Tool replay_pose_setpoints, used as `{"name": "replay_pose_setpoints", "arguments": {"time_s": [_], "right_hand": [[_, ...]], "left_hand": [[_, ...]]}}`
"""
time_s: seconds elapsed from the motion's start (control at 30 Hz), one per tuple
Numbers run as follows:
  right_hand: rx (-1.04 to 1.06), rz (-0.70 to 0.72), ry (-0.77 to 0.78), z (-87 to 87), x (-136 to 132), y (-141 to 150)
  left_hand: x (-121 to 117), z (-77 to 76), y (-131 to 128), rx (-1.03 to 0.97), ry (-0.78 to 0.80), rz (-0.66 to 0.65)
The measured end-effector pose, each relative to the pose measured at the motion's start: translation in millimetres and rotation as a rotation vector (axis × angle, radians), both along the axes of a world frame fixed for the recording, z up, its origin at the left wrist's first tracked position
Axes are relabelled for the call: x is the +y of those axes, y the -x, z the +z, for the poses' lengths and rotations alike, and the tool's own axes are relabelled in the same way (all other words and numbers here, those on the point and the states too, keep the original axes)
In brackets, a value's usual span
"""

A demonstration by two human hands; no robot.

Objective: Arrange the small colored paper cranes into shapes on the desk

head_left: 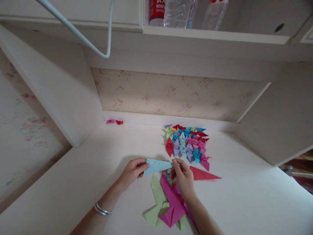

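Between my two hands I hold a light-blue folded paper (158, 165) above the white desk. My left hand (134, 169) pinches its wider left end between thumb and fingers. At the narrow right end, my right hand (182, 176) has its fingers closed on the paper. Just right of that hand lies a red folded paper (204, 174) with a long point. Below my hands is a loose pile with a magenta folded paper (171, 204) on top of a pale-green folded paper (156, 195); my right forearm covers part of it.
Rows of small multicoloured origami pieces (187, 143) stand close together at the back of the desk (97, 176). Two small folded pieces (114, 122), pink and red, sit at the back left. Bottles (177, 13) stand on the shelf above, and a pale cable (80, 36) hangs upper left.
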State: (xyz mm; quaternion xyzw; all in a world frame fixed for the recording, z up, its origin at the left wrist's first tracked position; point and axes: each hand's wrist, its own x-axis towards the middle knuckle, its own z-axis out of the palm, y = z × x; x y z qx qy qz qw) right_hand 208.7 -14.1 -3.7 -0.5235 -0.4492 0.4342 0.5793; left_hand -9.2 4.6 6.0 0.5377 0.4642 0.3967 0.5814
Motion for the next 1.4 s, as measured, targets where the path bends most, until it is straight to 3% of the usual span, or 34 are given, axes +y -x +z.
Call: {"name": "replay_pose_setpoints", "arguments": {"time_s": [0.23, 0.43, 0.6, 0.73, 0.97, 1.17, 1.4], "right_hand": [[0.094, -0.111, -0.035, 10.0, -1, -18], [0.151, -0.359, -0.188, 23.0, -8, -99], [0.106, -0.642, -0.160, 1.2, -21, -187], [0.090, -0.826, -0.092, -18.6, -26, -224], [0.004, -0.757, -0.048, -24.2, -19, -221], [-0.024, -0.755, -0.035, -20.5, -20, -220], [-0.108, -0.750, -0.016, -16.1, -20, -216]], "left_hand": [[-1, 10.3, -19, 0.022, 0.008, -0.032], [-5, 18.0, -74, 0.010, -0.055, -0.138], [-7, 20.1, -131, 0.076, -0.095, -0.192], [-4, 16.0, -173, 0.228, -0.194, -0.175], [-1, 10.7, -213, 0.553, -0.320, -0.083], [-2, 20.5, -217, 0.852, -0.411, -0.117], [2, 19.2, -216, 0.917, -0.397, -0.133]]}}
